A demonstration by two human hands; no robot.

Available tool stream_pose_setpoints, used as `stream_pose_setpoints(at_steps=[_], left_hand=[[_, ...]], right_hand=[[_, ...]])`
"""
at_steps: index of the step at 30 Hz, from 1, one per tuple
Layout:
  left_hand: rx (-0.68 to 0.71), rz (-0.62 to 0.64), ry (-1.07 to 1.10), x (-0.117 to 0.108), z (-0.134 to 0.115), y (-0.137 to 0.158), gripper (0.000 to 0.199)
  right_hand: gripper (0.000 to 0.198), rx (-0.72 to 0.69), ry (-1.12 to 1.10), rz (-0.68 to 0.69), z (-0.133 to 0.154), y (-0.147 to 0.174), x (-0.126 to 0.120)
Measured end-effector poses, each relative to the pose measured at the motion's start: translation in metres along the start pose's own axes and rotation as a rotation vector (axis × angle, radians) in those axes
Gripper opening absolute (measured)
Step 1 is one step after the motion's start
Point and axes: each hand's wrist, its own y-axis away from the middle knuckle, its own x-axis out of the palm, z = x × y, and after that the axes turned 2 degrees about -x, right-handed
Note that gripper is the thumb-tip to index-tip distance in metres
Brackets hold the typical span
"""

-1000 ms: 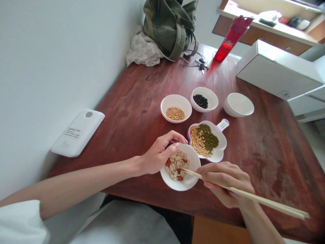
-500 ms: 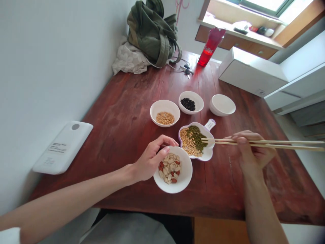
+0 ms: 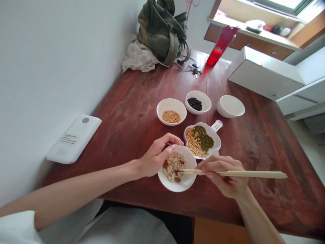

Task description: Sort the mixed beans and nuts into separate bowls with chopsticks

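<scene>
My left hand [image 3: 158,154] grips the rim of a white bowl [image 3: 189,179] near the table's front edge. Pale peanuts [image 3: 174,162], a few with red skins, lie inside it. A pair of wooden chopsticks [image 3: 243,174] is held in my right hand [image 3: 225,174], their tips down among the peanuts. Just behind sits a purple-rimmed, flower-shaped dish [image 3: 216,144] with a short handle, holding yellow soybeans [image 3: 193,142] and green mung beans [image 3: 205,139]. Whether the chopstick tips pinch anything is too small to tell.
Farther back stand a bowl [image 3: 159,113] of soybeans, a bowl [image 3: 207,108] of black beans and an empty white bowl [image 3: 231,106]. A white power bank [image 3: 73,139] leans by the left wall. Behind are a green bag [image 3: 162,34], keys [image 3: 195,70], a red bottle [image 3: 220,47] and a white box [image 3: 266,73].
My right hand has brought the chopsticks left and toward me, from the mung beans in the flower-shaped dish into the peanut bowl. My left hand keeps its hold. The view has shifted slightly.
</scene>
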Motion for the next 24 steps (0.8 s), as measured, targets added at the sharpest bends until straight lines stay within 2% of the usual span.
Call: stream_pose_setpoints(at_steps=[7,24], left_hand=[[0.008,0.012,-0.029,-0.0016,0.0011,0.0000,0.023],[0.020,0.012,-0.018,-0.0007,-0.0017,-0.0001,0.020]], right_hand=[[0.014,0.041,0.024,0.060,0.0011,0.0055,0.0026],[0.013,-0.022,0.045,0.116,-0.0018,0.0067,0.0032]])
